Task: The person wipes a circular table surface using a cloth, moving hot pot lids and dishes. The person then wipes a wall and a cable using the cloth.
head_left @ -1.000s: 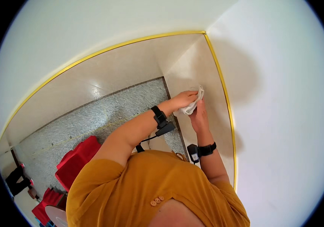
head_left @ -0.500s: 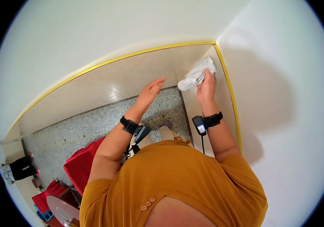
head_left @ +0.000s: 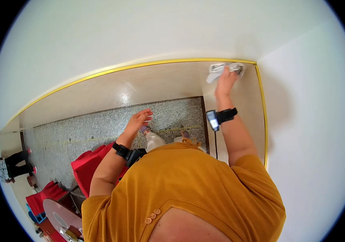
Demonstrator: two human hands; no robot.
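The person's right hand [head_left: 225, 78] is stretched out to the far right corner of the room, where the two white walls [head_left: 140, 36] meet. It presses a crumpled white cloth [head_left: 220, 68] against the surface there, right beside the yellow strip [head_left: 148, 64] that runs along the foot of the far wall and turns down along the right wall. The fingers lie flat over the cloth rather than bunched round it, and part of the cloth sticks out to the left of the hand. A black strap with a small device [head_left: 212, 119] sits on the right wrist, and a thin dark cord hangs down from it.

The left hand [head_left: 138, 121] hangs free over the middle of the floor, well apart from the cloth. It holds nothing; the fingers are loosely spread and slightly curled. A black band [head_left: 120, 149] circles this wrist too.

The person wears a mustard-yellow top [head_left: 188, 189] with small buttons at the back of the neck. Below lies a speckled grey floor [head_left: 79, 129] bordered by a pale glossy band [head_left: 100, 92] along the far wall. On the near left are red objects [head_left: 87, 169], too bent at the picture's edge to make out. At the far left edge another person in dark clothes [head_left: 13, 163] is on the floor.
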